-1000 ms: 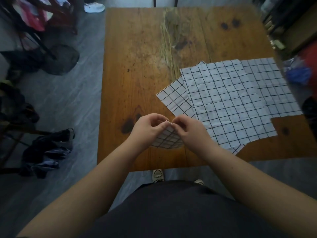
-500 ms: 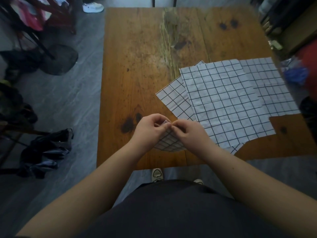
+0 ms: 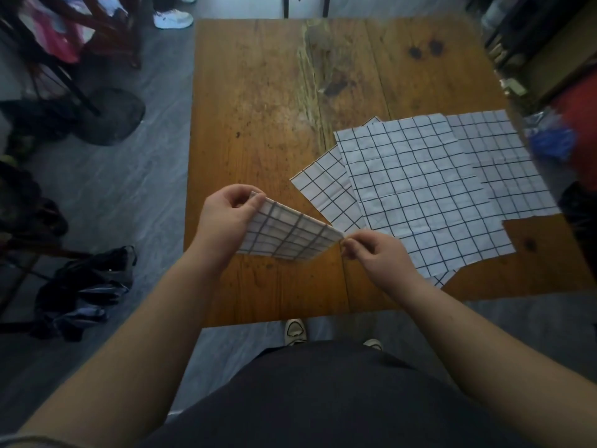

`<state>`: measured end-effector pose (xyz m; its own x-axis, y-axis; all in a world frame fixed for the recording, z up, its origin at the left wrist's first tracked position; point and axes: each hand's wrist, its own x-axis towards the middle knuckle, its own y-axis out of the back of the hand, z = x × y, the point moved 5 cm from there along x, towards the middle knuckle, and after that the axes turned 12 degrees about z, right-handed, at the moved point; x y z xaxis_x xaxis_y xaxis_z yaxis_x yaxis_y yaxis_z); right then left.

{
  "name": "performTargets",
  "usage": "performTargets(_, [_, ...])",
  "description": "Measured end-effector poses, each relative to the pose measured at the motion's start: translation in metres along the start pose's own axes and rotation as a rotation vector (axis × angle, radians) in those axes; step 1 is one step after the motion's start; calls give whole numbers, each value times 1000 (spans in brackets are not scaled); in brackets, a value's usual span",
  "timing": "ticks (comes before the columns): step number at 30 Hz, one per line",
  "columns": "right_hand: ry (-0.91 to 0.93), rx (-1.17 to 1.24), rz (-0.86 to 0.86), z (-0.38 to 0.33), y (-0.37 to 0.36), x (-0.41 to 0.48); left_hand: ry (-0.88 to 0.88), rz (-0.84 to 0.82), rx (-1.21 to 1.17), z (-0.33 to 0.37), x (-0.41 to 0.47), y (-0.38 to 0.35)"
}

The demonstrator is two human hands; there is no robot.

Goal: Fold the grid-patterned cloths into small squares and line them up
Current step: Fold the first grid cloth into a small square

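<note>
Both grips are closed on the small grid cloth, my left hand and right hand pinching opposite corners above the surface, and I think a loose pinch could let the layers slide, so the fold opens.

Wood table, white shoe, black bag.

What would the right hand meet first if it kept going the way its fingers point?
The right hand points left along the held cloth, so probably that cloth, then the left hand. Depth is unclear.
</note>
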<state>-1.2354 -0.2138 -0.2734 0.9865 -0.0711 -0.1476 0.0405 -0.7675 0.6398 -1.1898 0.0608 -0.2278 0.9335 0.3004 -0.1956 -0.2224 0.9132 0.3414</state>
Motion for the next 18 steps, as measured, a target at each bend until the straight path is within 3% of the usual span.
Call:
performTargets(5, [103, -94, 84, -13, 3, 5, -66, -178, 187, 0, -12, -21])
performTargets(12, [345, -146, -61, -52, -24, 5, -137, -345, 212, 2, -40, -62])
performTargets(18, [235, -152, -88, -41, -26, -2, -185, -294, 240, 5, -33, -56])
